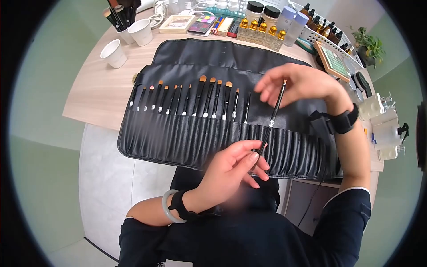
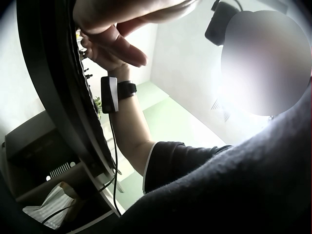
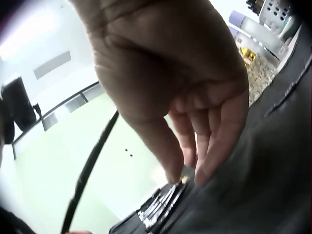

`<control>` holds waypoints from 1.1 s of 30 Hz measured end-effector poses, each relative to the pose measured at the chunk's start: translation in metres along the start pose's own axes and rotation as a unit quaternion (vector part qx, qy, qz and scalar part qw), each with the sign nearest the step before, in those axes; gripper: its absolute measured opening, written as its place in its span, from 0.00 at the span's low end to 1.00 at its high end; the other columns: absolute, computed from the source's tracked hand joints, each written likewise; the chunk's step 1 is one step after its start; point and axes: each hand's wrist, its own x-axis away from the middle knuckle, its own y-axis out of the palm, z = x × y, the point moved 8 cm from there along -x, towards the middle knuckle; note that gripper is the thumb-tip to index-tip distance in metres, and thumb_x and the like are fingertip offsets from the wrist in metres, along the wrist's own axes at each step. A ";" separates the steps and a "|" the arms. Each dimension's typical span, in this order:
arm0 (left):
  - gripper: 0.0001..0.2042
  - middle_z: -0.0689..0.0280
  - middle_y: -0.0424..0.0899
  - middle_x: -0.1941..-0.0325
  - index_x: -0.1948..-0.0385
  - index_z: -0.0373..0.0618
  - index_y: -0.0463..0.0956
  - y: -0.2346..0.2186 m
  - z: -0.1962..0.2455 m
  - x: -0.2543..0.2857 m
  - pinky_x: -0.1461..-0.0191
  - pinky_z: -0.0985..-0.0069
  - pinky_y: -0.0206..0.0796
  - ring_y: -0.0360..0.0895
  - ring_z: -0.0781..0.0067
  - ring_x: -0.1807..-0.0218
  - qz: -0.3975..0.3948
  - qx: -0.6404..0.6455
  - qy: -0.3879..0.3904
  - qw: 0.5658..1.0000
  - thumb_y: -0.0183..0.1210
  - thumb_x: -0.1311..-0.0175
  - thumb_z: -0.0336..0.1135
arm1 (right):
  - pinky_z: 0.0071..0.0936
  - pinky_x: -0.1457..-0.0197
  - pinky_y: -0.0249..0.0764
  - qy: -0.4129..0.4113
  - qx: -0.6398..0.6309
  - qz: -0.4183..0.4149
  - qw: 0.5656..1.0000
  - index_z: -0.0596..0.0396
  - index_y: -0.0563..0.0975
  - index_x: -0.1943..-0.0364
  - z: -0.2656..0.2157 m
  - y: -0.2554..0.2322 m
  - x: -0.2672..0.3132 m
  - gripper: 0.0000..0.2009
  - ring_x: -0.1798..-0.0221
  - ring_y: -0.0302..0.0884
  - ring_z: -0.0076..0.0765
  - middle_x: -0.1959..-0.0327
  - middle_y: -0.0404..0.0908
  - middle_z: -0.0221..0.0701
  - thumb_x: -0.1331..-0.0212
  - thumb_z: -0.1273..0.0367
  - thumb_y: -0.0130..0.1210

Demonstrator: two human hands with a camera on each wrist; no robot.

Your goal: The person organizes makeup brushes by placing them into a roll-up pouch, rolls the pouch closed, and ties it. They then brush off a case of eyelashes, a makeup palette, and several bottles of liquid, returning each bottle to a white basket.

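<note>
I see the loose brush (image 1: 276, 107) slanting up from the left hand (image 1: 231, 167), which pinches its lower end between thumb and fingers. In the head view its upper end overlaps the right hand (image 1: 309, 83), relaxed and gripping nothing; I can't tell whether they touch. Beneath both hands lies the black brush roll (image 1: 191, 140), a row of brushes (image 1: 209, 98) left of the right hand; farther left, white cups (image 1: 114, 55) stand on the table (image 1: 89, 86).

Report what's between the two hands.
A brush, pinched by the left hand, spans the gap toward the right hand in the head view; beneath it lies the black brush roll.
</note>
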 end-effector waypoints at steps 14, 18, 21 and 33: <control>0.14 0.60 0.75 0.64 0.49 0.38 0.64 0.016 -0.006 0.003 0.66 0.79 0.71 0.76 0.73 0.65 -0.065 -0.063 -0.041 0.995 0.44 0.36 0.30 | 0.09 0.65 0.71 -0.001 -0.145 0.272 0.951 0.55 0.73 0.65 0.047 -0.062 0.004 0.09 0.70 0.73 0.13 0.73 0.76 0.23 0.48 0.68 0.56; 0.12 0.62 0.75 0.66 0.53 0.37 0.67 0.018 -0.008 0.002 0.65 0.80 0.69 0.75 0.76 0.66 -0.083 -0.081 -0.048 0.992 0.45 0.37 0.29 | 0.09 0.67 0.70 0.014 -0.112 0.281 0.953 0.55 0.71 0.64 0.051 -0.063 -0.005 0.08 0.73 0.71 0.12 0.73 0.76 0.24 0.47 0.69 0.54; 0.11 0.63 0.75 0.67 0.55 0.36 0.68 0.019 -0.006 0.002 0.63 0.81 0.69 0.74 0.77 0.66 -0.084 -0.092 -0.050 0.991 0.45 0.37 0.29 | 0.10 0.67 0.70 0.020 -0.118 0.217 0.969 0.55 0.71 0.64 0.046 -0.039 -0.017 0.08 0.72 0.72 0.13 0.73 0.76 0.24 0.47 0.69 0.55; 0.11 0.64 0.76 0.68 0.56 0.36 0.69 0.018 -0.006 0.000 0.60 0.82 0.68 0.74 0.79 0.65 -0.094 -0.085 -0.059 0.990 0.45 0.37 0.29 | 0.13 0.68 0.72 0.073 -0.078 0.064 0.992 0.60 0.71 0.64 0.029 0.011 -0.032 0.11 0.72 0.75 0.18 0.76 0.76 0.26 0.49 0.69 0.57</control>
